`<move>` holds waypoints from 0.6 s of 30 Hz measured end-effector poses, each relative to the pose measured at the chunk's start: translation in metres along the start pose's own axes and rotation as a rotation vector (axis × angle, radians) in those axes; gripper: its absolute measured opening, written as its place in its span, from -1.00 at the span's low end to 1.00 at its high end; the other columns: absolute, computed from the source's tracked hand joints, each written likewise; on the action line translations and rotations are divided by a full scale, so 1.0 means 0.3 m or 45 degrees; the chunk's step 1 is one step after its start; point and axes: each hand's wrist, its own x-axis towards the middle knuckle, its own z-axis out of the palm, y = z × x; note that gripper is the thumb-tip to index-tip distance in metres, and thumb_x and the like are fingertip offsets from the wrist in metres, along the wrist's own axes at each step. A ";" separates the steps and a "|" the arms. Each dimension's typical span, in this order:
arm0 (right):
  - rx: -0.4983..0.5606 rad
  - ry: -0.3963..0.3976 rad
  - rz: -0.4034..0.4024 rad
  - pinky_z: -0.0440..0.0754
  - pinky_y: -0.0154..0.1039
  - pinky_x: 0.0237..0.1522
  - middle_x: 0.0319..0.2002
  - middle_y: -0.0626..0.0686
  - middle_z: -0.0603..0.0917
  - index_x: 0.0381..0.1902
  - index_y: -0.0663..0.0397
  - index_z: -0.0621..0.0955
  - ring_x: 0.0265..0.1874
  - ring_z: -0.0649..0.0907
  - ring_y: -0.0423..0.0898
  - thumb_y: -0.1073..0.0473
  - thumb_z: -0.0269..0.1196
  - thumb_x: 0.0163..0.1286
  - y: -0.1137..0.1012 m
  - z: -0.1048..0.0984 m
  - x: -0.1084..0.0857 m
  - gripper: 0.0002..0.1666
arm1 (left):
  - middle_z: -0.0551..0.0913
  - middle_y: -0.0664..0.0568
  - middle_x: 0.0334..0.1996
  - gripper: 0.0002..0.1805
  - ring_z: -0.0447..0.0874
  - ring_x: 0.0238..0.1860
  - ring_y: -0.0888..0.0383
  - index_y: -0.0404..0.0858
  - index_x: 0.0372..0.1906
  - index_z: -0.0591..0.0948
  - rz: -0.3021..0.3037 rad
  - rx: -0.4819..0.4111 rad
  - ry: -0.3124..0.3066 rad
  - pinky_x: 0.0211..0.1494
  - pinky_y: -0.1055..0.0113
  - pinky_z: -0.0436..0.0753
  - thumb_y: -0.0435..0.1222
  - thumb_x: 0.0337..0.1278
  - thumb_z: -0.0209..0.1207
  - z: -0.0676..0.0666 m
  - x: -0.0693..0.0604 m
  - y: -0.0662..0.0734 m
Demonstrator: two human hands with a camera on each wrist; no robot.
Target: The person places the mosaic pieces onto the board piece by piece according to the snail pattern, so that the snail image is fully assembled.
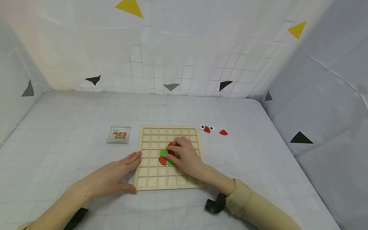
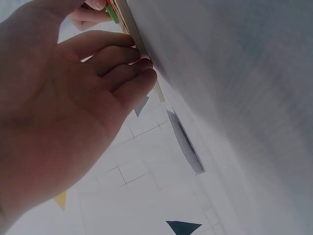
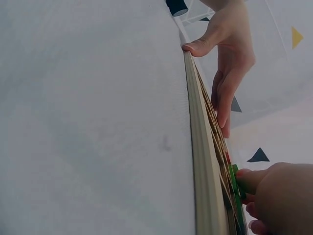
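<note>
A wooden grid board (image 1: pixel 152 181) lies flat on the table. Along its left edge rests my left hand (image 1: pixel 110 177), fingers extended against the side and thumb at the near left corner. Over the board's middle, my right hand (image 1: pixel 187 156) pinches a green square (image 1: pixel 163 152) between thumb and index finger. In the right wrist view the green square (image 3: pixel 235 177) sits at the thumb tip, close to the grid. Just below it lies a red quarter-circle (image 1: pixel 162 161), with a green piece (image 1: pixel 171 162) beside that. More red pieces are partly hidden under my right fingers.
Left of the board lies a picture card (image 1: pixel 119 134) with a coloured grid figure. Off the board's far right corner are two round eye pieces (image 1: pixel 202 126), a red piece (image 1: pixel 207 129) between them and another red quarter-circle (image 1: pixel 223 132). White cloth walls stand behind and beside the table.
</note>
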 end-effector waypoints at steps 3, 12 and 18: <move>-0.017 0.007 -0.007 0.43 -0.23 -0.08 -0.26 -0.08 0.56 -0.12 0.07 0.78 -0.22 0.42 -0.14 0.04 0.42 0.29 -0.001 0.008 0.005 -0.72 | 0.07 -0.14 0.58 0.14 0.04 0.57 -0.17 -0.36 0.52 0.21 -0.002 0.001 -0.003 0.43 -0.14 0.34 0.22 -0.06 0.34 0.001 0.000 -0.001; -0.041 0.021 -0.018 0.44 -0.22 -0.09 -0.26 -0.08 0.56 -0.14 0.07 0.79 -0.23 0.44 -0.14 0.08 0.42 0.30 -0.006 0.019 0.009 -0.76 | 0.08 -0.14 0.58 0.15 0.06 0.56 -0.15 -0.35 0.52 0.21 0.003 0.008 0.002 0.43 -0.13 0.35 0.25 -0.05 0.31 0.002 -0.002 -0.003; -0.039 0.026 -0.010 0.45 -0.20 -0.09 -0.27 -0.07 0.56 -0.13 0.08 0.79 -0.24 0.44 -0.14 0.14 0.40 0.32 -0.009 0.018 0.007 -0.79 | 0.08 -0.14 0.58 0.14 0.06 0.56 -0.16 -0.36 0.52 0.22 0.001 0.005 0.001 0.43 -0.13 0.35 0.24 -0.06 0.32 0.002 -0.001 -0.003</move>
